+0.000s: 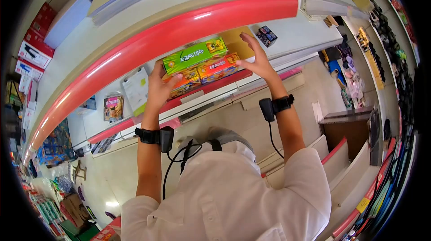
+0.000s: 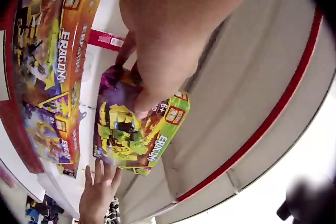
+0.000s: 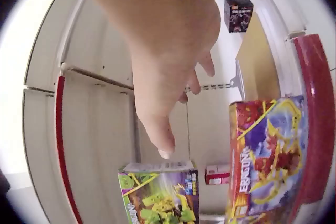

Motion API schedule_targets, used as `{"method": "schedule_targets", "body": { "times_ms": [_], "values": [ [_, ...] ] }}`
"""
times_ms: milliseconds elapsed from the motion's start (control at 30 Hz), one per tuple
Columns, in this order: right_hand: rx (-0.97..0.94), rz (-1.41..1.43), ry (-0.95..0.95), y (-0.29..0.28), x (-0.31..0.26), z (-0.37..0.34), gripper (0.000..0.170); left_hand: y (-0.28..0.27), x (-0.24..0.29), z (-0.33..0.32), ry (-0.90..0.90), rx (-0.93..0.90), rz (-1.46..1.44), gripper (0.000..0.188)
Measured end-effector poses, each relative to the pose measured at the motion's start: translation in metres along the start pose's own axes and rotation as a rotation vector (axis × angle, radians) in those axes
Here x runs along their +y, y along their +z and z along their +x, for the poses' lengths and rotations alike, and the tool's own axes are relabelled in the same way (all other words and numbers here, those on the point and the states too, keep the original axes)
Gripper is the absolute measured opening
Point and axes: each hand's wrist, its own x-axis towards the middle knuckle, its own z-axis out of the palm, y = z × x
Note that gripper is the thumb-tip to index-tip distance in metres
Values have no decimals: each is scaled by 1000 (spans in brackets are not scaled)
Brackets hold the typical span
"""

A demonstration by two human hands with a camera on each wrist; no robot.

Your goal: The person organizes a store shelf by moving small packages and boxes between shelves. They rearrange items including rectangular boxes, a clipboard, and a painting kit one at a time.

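Note:
My left hand [image 1: 159, 86] grips one end of a green toy box [image 1: 195, 56], which is above orange boxes [image 1: 218, 66] on a shelf. In the left wrist view, the thumb of that hand [image 2: 163, 50] lies on the front of the green box [image 2: 123, 129], which is apart from the orange boxes [image 2: 50, 50]. Fingers spread, my right hand [image 1: 260, 61] is at the box's other end. The right wrist view has this hand [image 3: 168, 77] beyond the end of the green box [image 3: 163, 198], with a gap between; an orange box [image 3: 268, 155] stands alongside.
A curved red edge [image 1: 197, 18] runs along the counter above the shelf. Small dark boxes [image 1: 266, 36] stand to the right, beside a brown cardboard piece [image 1: 238, 41]. Colourful packets [image 1: 113, 108] and a white packet [image 1: 135, 89] lie left. Shoes [image 1: 354, 75] line racks at right.

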Motion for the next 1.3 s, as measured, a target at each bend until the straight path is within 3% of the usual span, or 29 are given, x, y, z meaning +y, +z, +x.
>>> {"method": "schedule_targets", "body": {
  "times_ms": [133,200,300,333,433,533,633,767,867,967,1000,1167,1300],
  "values": [
    [-216,76,-24,16,-42,0,87,-1,11,-13,92,-4,30,48],
    [-295,181,108,27,-45,-2,77,8,14,-18,147,-55,242,53],
    [-323,357,266,29,-26,-9,67,14,13,-23,-2,-66,165,59],
    [-313,412,305,28,-19,-11,65,11,14,-24,43,-60,279,60],
    [138,686,182,21,10,-19,63,6,10,-24,173,-34,592,60],
    [345,844,289,-8,20,-19,66,0,-13,-28,244,-10,823,59],
    [314,743,397,-33,37,-35,72,-2,-24,-30,201,-53,920,55],
    [-347,584,460,-42,32,-39,69,-8,-28,-28,92,-134,894,53],
    [-468,223,204,-29,20,-17,66,-16,-26,-25,131,-119,837,52],
    [-662,39,164,-14,37,-4,66,-30,-16,-29,135,-54,713,50],
    [-676,-79,114,-7,38,-3,65,-37,-14,-31,124,-31,660,49],
    [-654,-81,85,6,44,-3,68,-73,3,-48,-16,117,506,50],
    [-653,-165,-8,10,40,-9,60,-91,-13,-59,-112,272,122,48]
  ]
}}
